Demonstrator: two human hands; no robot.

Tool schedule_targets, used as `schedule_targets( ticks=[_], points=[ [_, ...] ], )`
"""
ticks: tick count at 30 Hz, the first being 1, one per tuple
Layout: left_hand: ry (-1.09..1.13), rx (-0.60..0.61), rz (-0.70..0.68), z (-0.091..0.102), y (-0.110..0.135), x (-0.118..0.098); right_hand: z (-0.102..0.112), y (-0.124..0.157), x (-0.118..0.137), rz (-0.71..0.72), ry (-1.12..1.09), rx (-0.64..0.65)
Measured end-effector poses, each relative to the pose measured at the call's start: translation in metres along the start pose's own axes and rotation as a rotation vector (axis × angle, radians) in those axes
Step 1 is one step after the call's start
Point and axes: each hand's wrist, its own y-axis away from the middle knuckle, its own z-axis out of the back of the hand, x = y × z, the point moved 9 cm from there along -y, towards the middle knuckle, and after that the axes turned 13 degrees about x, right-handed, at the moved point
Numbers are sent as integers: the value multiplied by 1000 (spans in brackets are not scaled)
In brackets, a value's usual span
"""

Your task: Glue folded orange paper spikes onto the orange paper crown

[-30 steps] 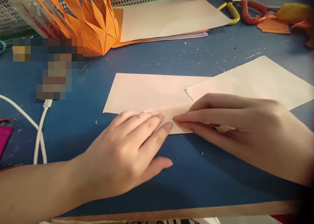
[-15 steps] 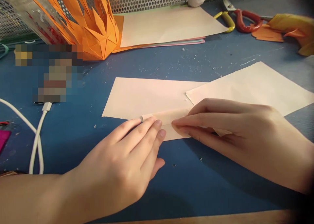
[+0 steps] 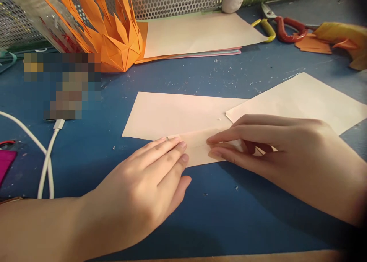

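A small folded strip of pale pink paper [image 3: 197, 147] lies on the blue table [image 3: 223, 216], partly over a larger pale sheet [image 3: 172, 114]. My left hand [image 3: 143, 195] rests flat with its fingers stretched out, the fingertips pressing the strip's left end. My right hand [image 3: 275, 151] lies over the strip's right end, fingers long and pressed together on the paper. The strip's right part is hidden under that hand. A second pale sheet [image 3: 304, 99] lies just behind my right hand.
An orange folded paper model [image 3: 114, 36] stands at the back left against a metal mesh. A stack of paper sheets [image 3: 197, 32] lies behind. Scissors [image 3: 282, 23] and orange scraps [image 3: 314, 44] sit at the back right. A white cable [image 3: 46, 158] runs at the left.
My left hand's fingers have slid a little left along the strip and its thumb has drawn in. My right hand's fingers have shifted slightly right. The view has tilted a little.
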Motion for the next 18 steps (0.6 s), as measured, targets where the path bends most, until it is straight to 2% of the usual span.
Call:
schedule_targets(
  ticks=[8, 13, 18],
  points=[
    [64, -45, 34, 0, 4, 9, -3, -2, 0, -4, 31, 35],
    [32, -29, -25, -3, 4, 5, 1, -1, 4, 85, 89, -28],
    [-11, 15, -58, -6, 5, -1, -1, -3, 7, 156, 98, 0]
  ],
)
